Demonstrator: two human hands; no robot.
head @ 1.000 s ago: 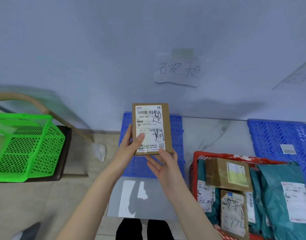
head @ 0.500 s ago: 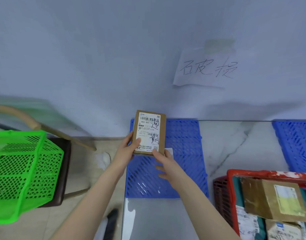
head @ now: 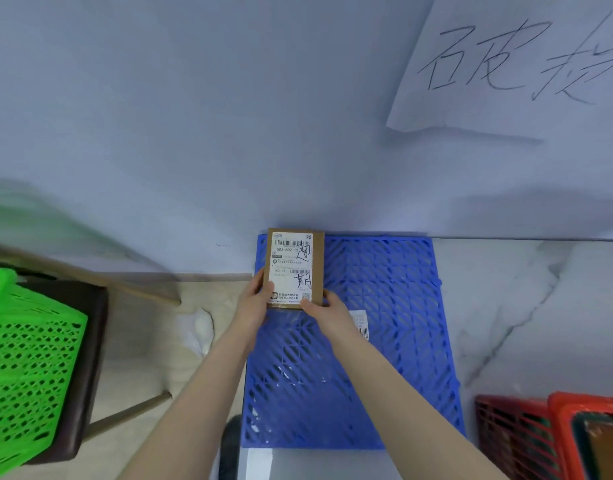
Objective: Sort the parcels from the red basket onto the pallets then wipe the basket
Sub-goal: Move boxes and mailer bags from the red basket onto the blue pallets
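Parcel, a flat brown carton with a white printed label and black handwriting, held label-up at the far left corner of the blue pallet, top edge close to the wall. Cannot tell whether touching the pallet's grid or just above it. Gripped by the left hand at the lower left edge, thumb over the label, fingers tucked behind. Pinched by the right hand at the lower right corner, thumb on top, other fingers curled below. Both forearms bare, stretched forward and converging over the pallet's near half.

On the pallet just right of the right hand, a small white sticker, partly hidden by the wrist. Right of the pallet, a white marbled surface. Off the pallet's near right corner, the red basket, a brown carton inside at the frame edge. Left of the pallet, a crumpled white bag on beige floor, then a dark-seated chair carrying a green basket. Above the pallet on the wall, a paper sheet with handwritten characters.
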